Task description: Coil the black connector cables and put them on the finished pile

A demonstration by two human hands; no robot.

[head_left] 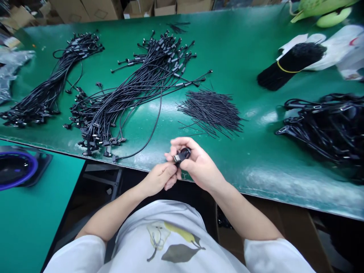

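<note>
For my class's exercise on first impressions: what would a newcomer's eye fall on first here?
Probably the cables heaped on the green table, left of centre. At the table's near edge, the right hand holds a black plug, the left hand close beside it. Toward the back right, a black bundle stands out by its yellow band.

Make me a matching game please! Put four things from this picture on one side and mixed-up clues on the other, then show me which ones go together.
Things
1. Black plug
2. Thick black bundle
3. Pile of thin black strips
4. Round dish

Clues
A. Lying loose with no band
B. Has a blue-purple rim
C. Held where the left hand and right hand meet
D. Wrapped by a yellow band

Pairs: 1-C, 2-D, 3-A, 4-B
</note>
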